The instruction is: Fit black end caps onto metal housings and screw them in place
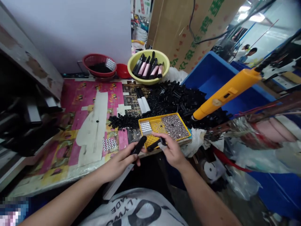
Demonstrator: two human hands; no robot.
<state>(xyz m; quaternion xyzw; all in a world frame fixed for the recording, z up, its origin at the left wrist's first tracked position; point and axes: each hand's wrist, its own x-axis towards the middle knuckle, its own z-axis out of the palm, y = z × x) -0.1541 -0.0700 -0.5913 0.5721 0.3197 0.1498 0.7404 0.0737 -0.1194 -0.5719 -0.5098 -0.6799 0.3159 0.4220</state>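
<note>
My left hand [125, 158] is closed round the black handle [140, 145] of a long tool, whose white flat body [118, 182] slants down toward my lap. The tool's exact kind does not show. Close by on the right, my right hand [170, 149] is closed with its fingers round a small black part [154, 145], partly hidden by them. Both hands are at the table's front edge, just before a yellow perforated tray [155, 126]. In it lie many small metal screws [175, 125] and a silver studded block [146, 127].
A yellow bowl [133, 77] holds black and pink tools. Red baskets [87, 67] stand to its left. Black parts [178, 95] are heaped before a blue bin [199, 70]. A yellow electric screwdriver [225, 94] hangs at right. Two white-bodied tools [143, 103] lie behind the tray.
</note>
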